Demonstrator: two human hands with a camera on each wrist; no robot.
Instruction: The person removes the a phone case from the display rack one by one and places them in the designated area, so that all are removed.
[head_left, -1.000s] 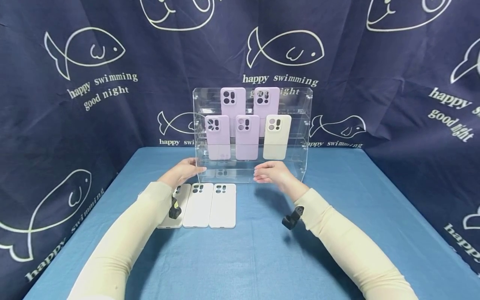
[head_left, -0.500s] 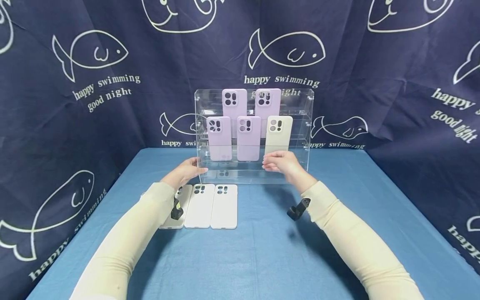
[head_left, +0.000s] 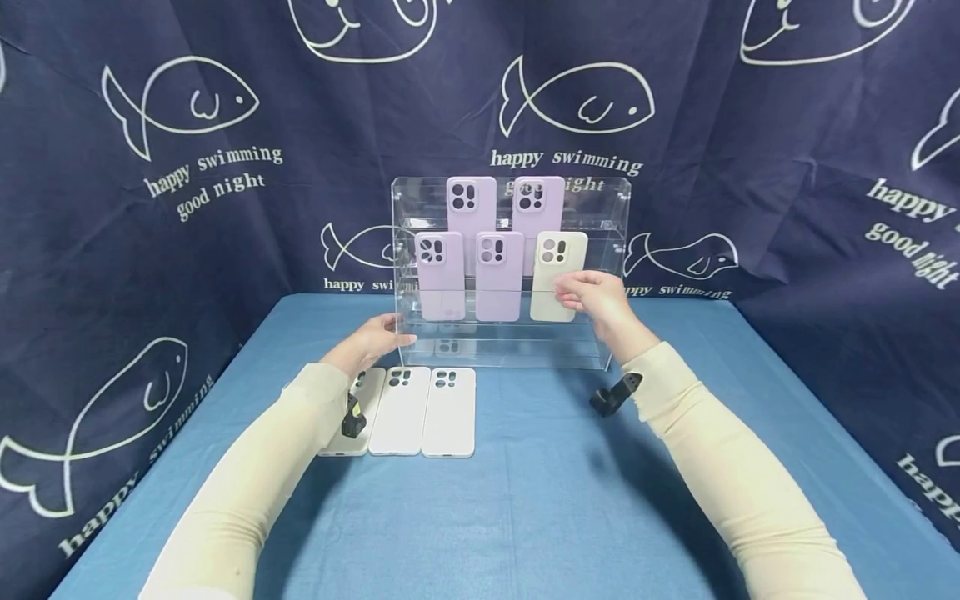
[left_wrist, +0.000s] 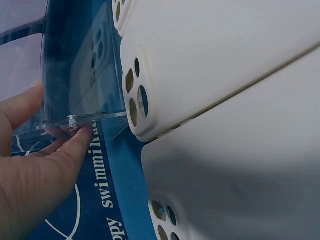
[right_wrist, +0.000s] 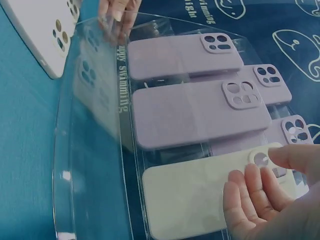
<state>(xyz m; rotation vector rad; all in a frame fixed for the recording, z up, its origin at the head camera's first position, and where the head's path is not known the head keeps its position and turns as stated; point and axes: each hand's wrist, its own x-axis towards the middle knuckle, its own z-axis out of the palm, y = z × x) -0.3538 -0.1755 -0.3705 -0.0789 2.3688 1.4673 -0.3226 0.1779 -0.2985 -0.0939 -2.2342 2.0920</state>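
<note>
At the back of the table stands a clear acrylic display rack (head_left: 480, 353). My left hand (head_left: 372, 342) grips its left side panel; in the left wrist view the thumb and fingers (left_wrist: 75, 145) lie on either side of the panel. The right hand (head_left: 600, 302) is in front of a pale yellow phone case (head_left: 561, 275) at the right of the rack's middle tier. Its fingers are slightly bent, the thumb is apart from them, and nothing is between them. Whether they touch the case, I cannot tell. Two lilac phone cases (head_left: 498, 279) stand left of it.
Two more lilac phone cases (head_left: 471, 212) stand on the upper tier. Three white phone cases (head_left: 450, 421) lie side by side on the blue tablecloth (head_left: 510, 517), in front of the rack's left side; my left wrist partly covers one. A dark blue curtain (head_left: 315, 150) hangs behind.
My right hand has moved up and to the right, from before the rack's lower front to before the pale yellow phone case. The left hand stays on the rack's side.
</note>
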